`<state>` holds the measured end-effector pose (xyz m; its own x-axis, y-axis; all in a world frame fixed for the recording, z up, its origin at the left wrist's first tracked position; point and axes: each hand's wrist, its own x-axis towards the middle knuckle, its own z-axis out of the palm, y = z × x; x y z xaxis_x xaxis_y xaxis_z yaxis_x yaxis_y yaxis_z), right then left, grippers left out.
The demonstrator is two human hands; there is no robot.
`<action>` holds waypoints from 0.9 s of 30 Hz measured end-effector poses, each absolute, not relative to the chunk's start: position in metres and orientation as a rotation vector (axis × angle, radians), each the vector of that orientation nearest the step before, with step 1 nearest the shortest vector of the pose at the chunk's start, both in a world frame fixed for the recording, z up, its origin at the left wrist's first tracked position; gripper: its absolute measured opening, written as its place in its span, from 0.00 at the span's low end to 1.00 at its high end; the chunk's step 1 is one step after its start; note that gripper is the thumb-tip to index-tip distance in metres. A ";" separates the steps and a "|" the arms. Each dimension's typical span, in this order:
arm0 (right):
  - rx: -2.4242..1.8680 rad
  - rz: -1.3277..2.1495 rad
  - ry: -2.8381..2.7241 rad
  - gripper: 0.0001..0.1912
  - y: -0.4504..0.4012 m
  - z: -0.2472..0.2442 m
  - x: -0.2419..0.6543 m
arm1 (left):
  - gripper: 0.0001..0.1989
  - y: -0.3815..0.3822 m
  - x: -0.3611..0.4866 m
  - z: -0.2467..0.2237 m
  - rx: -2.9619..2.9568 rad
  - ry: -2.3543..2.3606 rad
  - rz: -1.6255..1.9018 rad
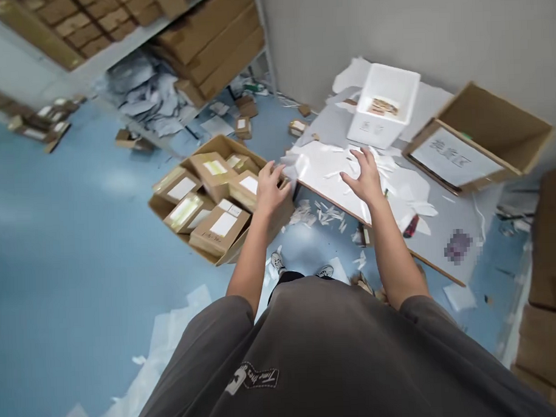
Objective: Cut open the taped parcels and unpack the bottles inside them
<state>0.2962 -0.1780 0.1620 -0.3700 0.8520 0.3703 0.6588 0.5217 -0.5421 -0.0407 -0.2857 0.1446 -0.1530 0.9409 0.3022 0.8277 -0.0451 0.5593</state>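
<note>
My left hand [272, 190] is over the right rim of a large carton [225, 143], fingers bent but apart, and I see nothing held in it. Whether it touches the rim I cannot tell. Inside the carton lie several small brown boxes [221, 225] with white labels and yellowish tape. My right hand [367, 180] hovers above the table [461, 220], thumb and fingers spread, holding nothing. Under and around it are white paper scraps [407, 192]. A red and black cutter-like tool [410, 226] lies nearby.
A white foam box [380, 129] with small brownish items stands at the back of the table. Right of it, an open carton [480, 140] bears a handwritten sheet. Shelving [104, 65] with boxes is at upper left. Paper strips [324, 214] litter the blue floor; stacked cartons [547, 339] stand far right.
</note>
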 end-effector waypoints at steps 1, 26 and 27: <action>-1.161 0.423 -2.191 0.40 -0.174 0.161 0.260 | 0.30 -0.300 -0.071 0.144 1.864 2.110 0.984; -1.102 1.097 -2.763 0.47 -0.155 -0.044 -0.014 | 0.38 -0.330 -0.187 -0.062 1.358 2.198 0.513; -1.048 1.151 -2.780 0.47 -0.154 -0.054 -0.019 | 0.38 -0.338 -0.195 -0.065 1.338 2.209 0.546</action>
<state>-0.0194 -0.1537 -0.0543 -0.7826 0.5577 -0.2765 0.5899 0.5226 -0.6156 -0.1953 -0.3383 -0.0648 -0.3948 0.8954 -0.2058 0.6963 0.4378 0.5688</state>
